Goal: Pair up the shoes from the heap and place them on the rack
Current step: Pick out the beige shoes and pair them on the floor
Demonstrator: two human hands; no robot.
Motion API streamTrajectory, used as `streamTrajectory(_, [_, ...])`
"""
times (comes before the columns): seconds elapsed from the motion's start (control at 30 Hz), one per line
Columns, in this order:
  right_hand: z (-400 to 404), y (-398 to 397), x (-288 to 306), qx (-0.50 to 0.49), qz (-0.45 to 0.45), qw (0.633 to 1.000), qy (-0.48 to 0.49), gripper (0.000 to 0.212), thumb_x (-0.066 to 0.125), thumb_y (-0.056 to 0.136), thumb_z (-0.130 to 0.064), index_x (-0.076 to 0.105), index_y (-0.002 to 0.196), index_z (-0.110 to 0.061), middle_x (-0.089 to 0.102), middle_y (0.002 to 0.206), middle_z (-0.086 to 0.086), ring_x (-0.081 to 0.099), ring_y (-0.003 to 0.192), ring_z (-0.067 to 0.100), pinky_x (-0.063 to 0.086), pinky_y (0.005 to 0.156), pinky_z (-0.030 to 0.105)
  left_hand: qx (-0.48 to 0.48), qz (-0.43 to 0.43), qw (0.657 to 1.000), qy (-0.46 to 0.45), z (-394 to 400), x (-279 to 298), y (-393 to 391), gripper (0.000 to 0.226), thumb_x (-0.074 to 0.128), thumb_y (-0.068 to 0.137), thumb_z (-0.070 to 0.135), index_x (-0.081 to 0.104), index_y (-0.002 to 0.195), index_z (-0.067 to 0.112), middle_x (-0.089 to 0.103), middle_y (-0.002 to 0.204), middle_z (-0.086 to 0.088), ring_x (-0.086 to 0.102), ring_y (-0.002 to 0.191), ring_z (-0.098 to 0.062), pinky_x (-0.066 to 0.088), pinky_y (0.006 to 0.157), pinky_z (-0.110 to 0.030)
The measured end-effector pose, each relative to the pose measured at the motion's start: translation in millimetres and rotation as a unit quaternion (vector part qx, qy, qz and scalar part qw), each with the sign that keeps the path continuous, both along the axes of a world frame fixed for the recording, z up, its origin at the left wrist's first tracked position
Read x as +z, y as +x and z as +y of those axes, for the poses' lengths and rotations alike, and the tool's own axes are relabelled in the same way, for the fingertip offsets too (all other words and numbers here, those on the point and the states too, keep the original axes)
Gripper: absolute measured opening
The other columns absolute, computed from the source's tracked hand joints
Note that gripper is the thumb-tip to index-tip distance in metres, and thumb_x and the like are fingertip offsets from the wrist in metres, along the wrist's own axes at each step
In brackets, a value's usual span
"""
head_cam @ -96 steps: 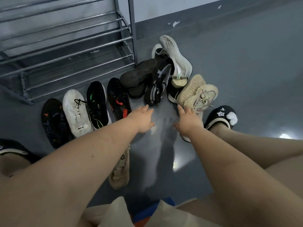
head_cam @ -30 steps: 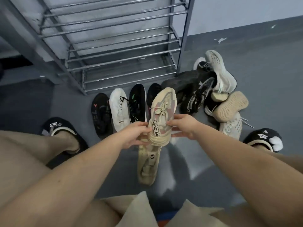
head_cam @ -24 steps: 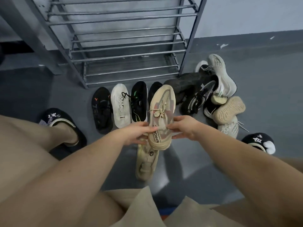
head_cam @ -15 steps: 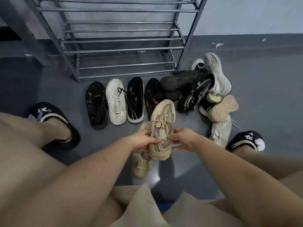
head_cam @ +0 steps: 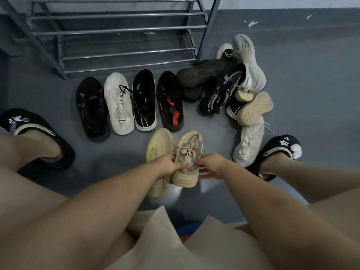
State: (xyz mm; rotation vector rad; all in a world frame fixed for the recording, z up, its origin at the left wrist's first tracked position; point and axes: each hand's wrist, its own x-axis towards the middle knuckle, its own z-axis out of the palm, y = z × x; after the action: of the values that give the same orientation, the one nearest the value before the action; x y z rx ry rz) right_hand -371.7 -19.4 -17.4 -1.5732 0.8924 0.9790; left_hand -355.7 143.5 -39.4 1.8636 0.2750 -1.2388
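Both hands hold a beige knit sneaker (head_cam: 190, 152) low over the floor, toe pointing away from me. My left hand (head_cam: 167, 166) grips its left side and my right hand (head_cam: 211, 165) pinches its right side near the laces. A second beige shoe (head_cam: 158, 147) lies on the floor right beside it, partly under my left hand. A row of several shoes, black (head_cam: 91, 110), white (head_cam: 118, 104), black with green (head_cam: 144, 100) and black with red (head_cam: 169, 102), stands before the grey metal rack (head_cam: 120, 32). A heap of shoes (head_cam: 229, 82) lies to the right.
My feet in black slippers (head_cam: 280, 151) (head_cam: 37, 133) flank the work area. A pale sneaker (head_cam: 248, 141) lies by the right slipper. The rack's lower rails (head_cam: 126, 53) hold nothing. Grey wall skirting (head_cam: 292, 18) runs behind the heap.
The beige sneaker has come down and toward me, from chest height in front of the row to just beside the other beige shoe on the floor. Both hands kept hold of it.
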Motion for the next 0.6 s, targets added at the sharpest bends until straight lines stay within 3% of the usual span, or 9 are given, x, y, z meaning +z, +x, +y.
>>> streamTrajectory(0.13, [2,3,-3,-0.008,-0.024,1.0,-0.012,0.013,0.051,0.095,-0.006,0.056,0.107,-0.007,0.06,0.102,0.012,0.059,0.076,0.018,0.051,0.059,0.028,-0.012,-0.02,0.999,0.023,-3,-5,4,0.051,0.073,0.079,0.038,0.057,0.121,0.014,0.066,0.115,-0.006,0.063,0.104,-0.028,0.052,0.093,-0.042])
streamTrajectory(0.23, [7,1,-4,-0.014,-0.046,0.998,-0.031,0.019,0.047,0.095,0.003,0.056,0.11,-0.004,0.057,0.084,0.009,0.053,0.065,0.013,0.052,0.053,0.025,-0.026,-0.018,0.999,0.025,-6,-9,5,0.053,0.071,0.082,0.023,0.051,0.13,0.013,0.063,0.12,-0.009,0.061,0.108,-0.029,0.052,0.093,-0.042])
streamTrajectory(0.33, [11,-3,-11,0.007,-0.044,0.998,-0.047,0.031,0.046,0.094,0.004,0.054,0.124,0.004,0.058,0.09,0.01,0.056,0.07,0.017,0.053,0.075,0.034,-0.058,-0.024,0.997,0.042,-9,-14,3,0.061,0.071,0.082,0.016,0.043,0.136,0.009,0.06,0.126,-0.012,0.059,0.113,-0.03,0.049,0.097,-0.042])
streamTrajectory(0.47, [15,-4,-8,0.032,-0.027,0.998,-0.042,0.031,0.046,0.095,0.0,0.052,0.125,0.001,0.056,0.101,0.01,0.057,0.074,0.019,0.053,0.083,0.037,-0.131,-0.024,0.988,0.079,-9,-23,1,0.079,0.071,0.081,0.025,0.028,0.146,0.013,0.052,0.138,-0.007,0.052,0.122,-0.026,0.042,0.104,-0.038])
streamTrajectory(0.5, [14,-5,-7,0.04,-0.026,0.998,-0.04,0.031,0.047,0.095,0.0,0.052,0.125,0.003,0.055,0.101,0.01,0.056,0.073,0.018,0.054,0.079,0.034,-0.148,-0.027,0.985,0.081,-9,-22,1,0.08,0.07,0.081,0.026,0.026,0.147,0.013,0.05,0.14,-0.006,0.051,0.124,-0.025,0.04,0.106,-0.037])
streamTrajectory(0.6, [9,-4,0,0.041,-0.027,0.998,-0.026,0.027,0.048,0.095,0.001,0.055,0.12,0.003,0.057,0.094,0.009,0.053,0.067,0.012,0.05,0.048,0.017,-0.227,-0.066,0.966,0.101,-10,-21,2,0.063,0.064,0.087,0.024,0.036,0.142,0.015,0.053,0.137,-0.005,0.052,0.122,-0.025,0.04,0.104,-0.033])
